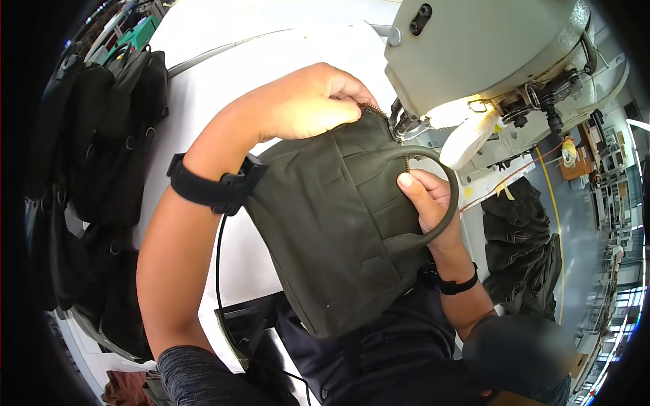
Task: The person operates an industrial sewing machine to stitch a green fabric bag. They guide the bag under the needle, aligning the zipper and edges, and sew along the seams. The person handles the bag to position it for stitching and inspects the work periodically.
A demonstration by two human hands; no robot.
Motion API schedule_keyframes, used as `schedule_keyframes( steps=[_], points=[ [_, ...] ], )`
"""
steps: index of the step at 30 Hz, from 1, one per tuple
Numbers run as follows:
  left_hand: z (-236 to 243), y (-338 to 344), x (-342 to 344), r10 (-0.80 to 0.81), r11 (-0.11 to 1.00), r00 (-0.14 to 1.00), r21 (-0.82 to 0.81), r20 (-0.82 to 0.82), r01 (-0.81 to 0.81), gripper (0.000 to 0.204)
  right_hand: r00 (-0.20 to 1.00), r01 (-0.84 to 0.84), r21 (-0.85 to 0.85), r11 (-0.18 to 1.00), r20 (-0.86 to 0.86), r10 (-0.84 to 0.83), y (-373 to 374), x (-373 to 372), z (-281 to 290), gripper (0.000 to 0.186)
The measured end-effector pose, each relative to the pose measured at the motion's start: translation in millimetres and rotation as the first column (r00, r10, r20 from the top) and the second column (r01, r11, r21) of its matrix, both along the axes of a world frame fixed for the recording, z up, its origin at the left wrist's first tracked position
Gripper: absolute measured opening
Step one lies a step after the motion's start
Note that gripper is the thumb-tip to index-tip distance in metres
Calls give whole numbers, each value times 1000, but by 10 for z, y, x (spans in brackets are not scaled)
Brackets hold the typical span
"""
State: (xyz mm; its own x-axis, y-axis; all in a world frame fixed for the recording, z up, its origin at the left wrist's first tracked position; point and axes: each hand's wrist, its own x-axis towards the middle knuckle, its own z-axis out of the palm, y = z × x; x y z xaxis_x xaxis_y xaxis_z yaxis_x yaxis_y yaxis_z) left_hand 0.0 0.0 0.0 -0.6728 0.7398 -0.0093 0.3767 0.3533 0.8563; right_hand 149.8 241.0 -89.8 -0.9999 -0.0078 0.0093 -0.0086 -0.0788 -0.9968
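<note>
A dark olive handbag (318, 223) lies tilted across the white table and reaches toward my lap. Its zipper edge runs up to the presser foot of a sewing machine (487, 47). With fingers closed, my left hand (315, 101) pinches the far top edge of the bag beside the zipper (372, 108). My right hand (430, 203) reaches through the loop of the bag's handle (452, 203) and grips the near side of the zipper edge, thumb on top. The needle area is partly hidden by the machine head and the bag.
Several similar dark bags (115, 135) are piled along the left side of the table. More dark bags (518, 243) lie to the right, beyond the machine. A white table surface (230, 81) surrounds the work. Far right, a blue floor (579, 223) carries a yellow line.
</note>
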Motion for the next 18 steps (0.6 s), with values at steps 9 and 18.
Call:
schedule_keyframes(
  steps=[9, 18],
  points=[
    [28, -85, 106, 63, 991, 997, 117, 49, -69, 28, 999, 45, -15, 999, 10, -44, -58, 30, -28, 24],
    [-158, 108, 154, 537, 782, 141, 428, -832, -453, 20, 999, 24, -60, 998, 31, -22, 0, 30, -104, 24]
  ],
)
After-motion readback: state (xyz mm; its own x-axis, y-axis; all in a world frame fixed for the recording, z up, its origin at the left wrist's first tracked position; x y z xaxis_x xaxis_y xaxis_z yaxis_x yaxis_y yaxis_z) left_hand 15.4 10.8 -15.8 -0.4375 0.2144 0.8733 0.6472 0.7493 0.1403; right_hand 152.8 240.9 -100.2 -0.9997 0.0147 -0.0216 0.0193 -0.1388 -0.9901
